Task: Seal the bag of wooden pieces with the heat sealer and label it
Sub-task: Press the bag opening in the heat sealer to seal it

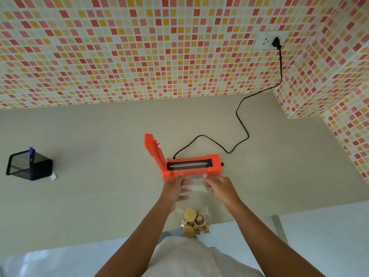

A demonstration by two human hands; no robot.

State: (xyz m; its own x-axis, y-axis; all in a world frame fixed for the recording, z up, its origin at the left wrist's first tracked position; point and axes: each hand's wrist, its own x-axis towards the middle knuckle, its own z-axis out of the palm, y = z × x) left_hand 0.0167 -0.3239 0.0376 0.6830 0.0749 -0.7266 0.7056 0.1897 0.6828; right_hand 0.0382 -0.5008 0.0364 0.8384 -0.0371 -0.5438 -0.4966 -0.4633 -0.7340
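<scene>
View from my head, looking down at the counter (95,188). My left hand (175,187) and right hand (218,188) each pinch one side of the open top of a clear plastic bag (194,186), left hand on the left edge, right hand on the right edge; the fingers are somewhat blurred. The top of the bag lies just at the near edge of the orange heat sealer (191,166), whose lid (153,150) stands raised at its left end, leaving the dark sealing strip exposed. The bag stretches back toward me, and its lower end holds the wooden pieces (194,221), round discs and small blocks heaped together at the counter's near edge. A black cord (242,124) runs from the sealer to a wall socket (266,41). Well apart at the far left, a black mesh holder (30,166) contains a blue pen (32,151); a small white slip (54,176) lies beside it.
</scene>
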